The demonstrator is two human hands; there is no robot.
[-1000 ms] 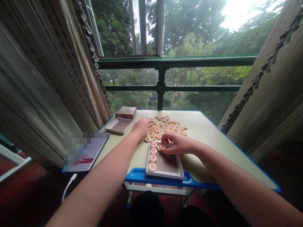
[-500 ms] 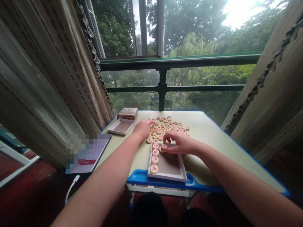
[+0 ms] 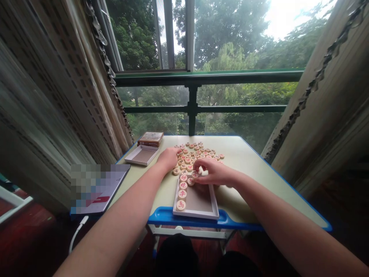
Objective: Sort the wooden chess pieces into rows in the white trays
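My right hand pinches a round wooden Chinese chess piece between thumb and fingers, over the far rim of a shallow white box tray. Just below it, a red-marked piece lies in the tray. Along the tray's left side runs a column of red-marked pieces. My left hand is at the left edge of a spread of loose chess pieces, one finger stretched out against a piece there. Its other fingertips are largely hidden.
Left of the pieces lies a second shallow tray, with a stacked box behind it. A flat grey device rests at the table's left edge, near a white cable. The table has a blue rim; curtains hang on both sides.
My right hand has raised its piece slightly, up and away, showing more of the red-marked piece below. The left hand stays at the spread. The whole view has shifted a little.
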